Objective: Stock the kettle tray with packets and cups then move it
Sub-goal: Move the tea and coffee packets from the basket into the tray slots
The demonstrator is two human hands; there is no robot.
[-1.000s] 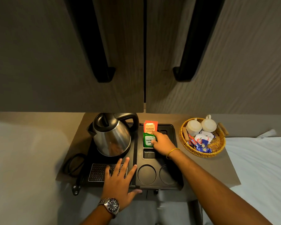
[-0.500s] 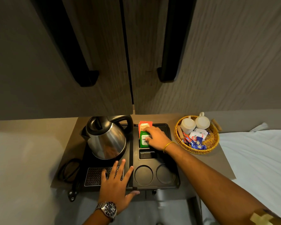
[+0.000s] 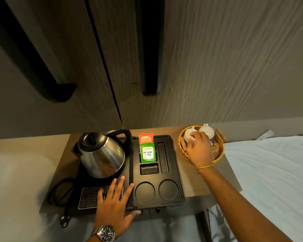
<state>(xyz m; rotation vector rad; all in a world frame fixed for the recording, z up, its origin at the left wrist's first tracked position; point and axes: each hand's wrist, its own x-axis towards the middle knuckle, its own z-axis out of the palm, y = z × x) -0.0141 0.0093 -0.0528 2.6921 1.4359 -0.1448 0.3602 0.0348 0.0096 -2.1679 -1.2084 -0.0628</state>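
I am working in what appears to be a hotel guest room. Evidence: a black kettle tray (image 3: 175,172) with moulded cup wells and packet slots sits on a small wooden side table (image 3: 199,186), holding a steel kettle (image 3: 101,154) and branded tea packets (image 3: 147,151). A wicker basket (image 3: 217,154) of white cups (image 3: 206,131) stands at the table's far right corner. White bed linen (image 3: 269,180) adjoins the table's right edge; wardrobe doors (image 3: 217,58) with long dark handles rise behind.

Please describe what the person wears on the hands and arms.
The left hand has a silver metal wristwatch with a dark round dial. The right hand has a thin yellow bracelet at the wrist. Both forearms are bare; no sleeves or gloves show.
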